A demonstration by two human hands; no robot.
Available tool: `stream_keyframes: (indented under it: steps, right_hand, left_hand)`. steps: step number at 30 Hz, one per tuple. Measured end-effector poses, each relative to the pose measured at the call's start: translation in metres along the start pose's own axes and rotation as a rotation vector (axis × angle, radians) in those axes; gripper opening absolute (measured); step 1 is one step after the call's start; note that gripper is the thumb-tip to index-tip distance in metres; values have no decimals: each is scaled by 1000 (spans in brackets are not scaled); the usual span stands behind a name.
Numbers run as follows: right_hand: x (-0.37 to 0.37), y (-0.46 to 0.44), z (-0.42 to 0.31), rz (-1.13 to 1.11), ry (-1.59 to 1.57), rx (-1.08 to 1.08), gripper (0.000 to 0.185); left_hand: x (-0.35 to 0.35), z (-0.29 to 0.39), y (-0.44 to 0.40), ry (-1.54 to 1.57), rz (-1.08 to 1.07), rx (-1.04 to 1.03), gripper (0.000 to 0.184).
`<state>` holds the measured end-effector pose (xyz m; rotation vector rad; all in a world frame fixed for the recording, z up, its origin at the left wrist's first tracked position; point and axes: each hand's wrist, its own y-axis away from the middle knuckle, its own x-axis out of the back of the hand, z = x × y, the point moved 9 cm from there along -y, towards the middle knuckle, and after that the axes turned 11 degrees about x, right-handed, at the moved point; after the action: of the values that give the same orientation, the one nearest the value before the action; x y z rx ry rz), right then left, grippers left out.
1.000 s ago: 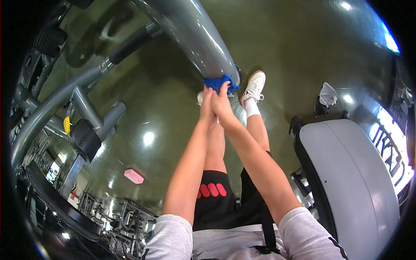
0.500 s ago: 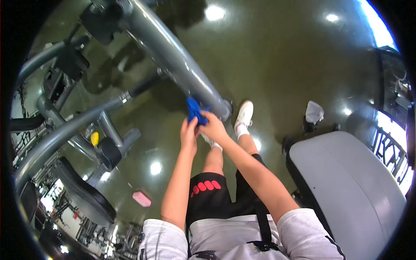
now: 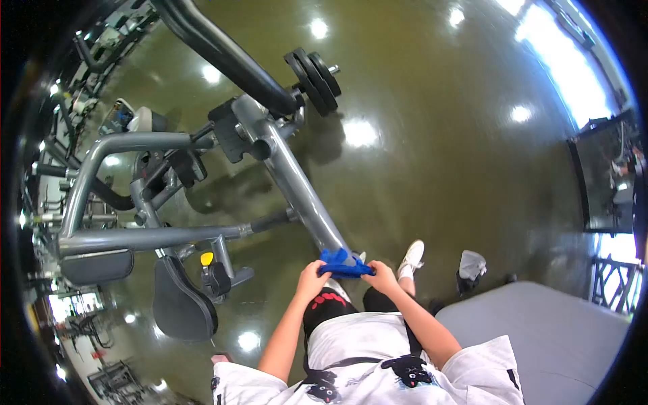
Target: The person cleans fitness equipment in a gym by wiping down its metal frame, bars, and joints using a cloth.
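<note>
Grip: left hand (image 3: 311, 281), right hand (image 3: 383, 277) pinching blue cloth (image 3: 345, 268). Grey tube (image 3: 304, 192), 11 o'clock. Slack pinch could drop cloth.

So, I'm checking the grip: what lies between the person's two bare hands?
The head view shows a bunched blue cloth, held between the left hand and right hand.

The hands (image 3: 312, 279) hold a blue cloth (image 3: 345, 269) between them — near a gray metal beam (image 3: 302, 191).

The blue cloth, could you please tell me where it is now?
In the head view, below centre, the blue cloth is held between the left hand and right hand, near the sloping grey tube.
</note>
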<state>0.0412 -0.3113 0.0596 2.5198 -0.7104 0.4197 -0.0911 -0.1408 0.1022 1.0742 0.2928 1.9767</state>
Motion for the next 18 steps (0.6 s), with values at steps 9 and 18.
stream_keyframes:
  steps: [9,18]
  right_hand:
    - [217,-52,-18,55,69,211,27]
    - [347,-63,-96,164,122,386,20]
  left_hand:
    - [-57,149,-2,373,6,127,26]
    - [-52,263,-15,-67,-8,-87,25]
